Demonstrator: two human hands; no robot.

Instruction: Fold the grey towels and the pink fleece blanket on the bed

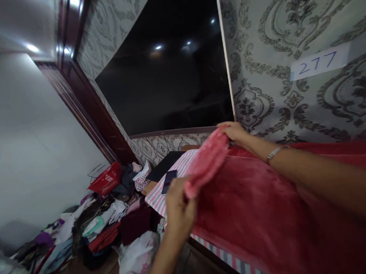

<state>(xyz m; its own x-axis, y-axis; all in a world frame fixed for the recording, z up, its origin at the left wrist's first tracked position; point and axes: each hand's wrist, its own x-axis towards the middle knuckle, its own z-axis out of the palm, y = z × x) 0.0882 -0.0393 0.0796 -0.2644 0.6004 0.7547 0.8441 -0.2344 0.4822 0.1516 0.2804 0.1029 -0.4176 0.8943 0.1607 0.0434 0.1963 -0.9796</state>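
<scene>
A red plush blanket (pixel 245 204) lies spread over a surface in front of me. Its far left end is lifted, showing a lighter pinkish-red side between my hands. My left hand (pixel 179 205) is closed on the near corner of that raised end. The far corner is pinched in my right hand (pixel 233 131), just below the television; a metal bracelet (pixel 276 153) circles that wrist. Beneath the blanket a striped cloth (pixel 156 200) shows at the left end and along the front. A dark phone (pixel 169 181) rests on the stripes, close to my left hand.
A large black television (pixel 171 70) hangs on the patterned wall, with a paper marked 277 (pixel 321 62) to its right. Heaps of clothes (pixel 104 227) cover the floor at left. A red basket (pixel 107 179) sits behind them, and white plastic bags (pixel 138 254) lie nearer.
</scene>
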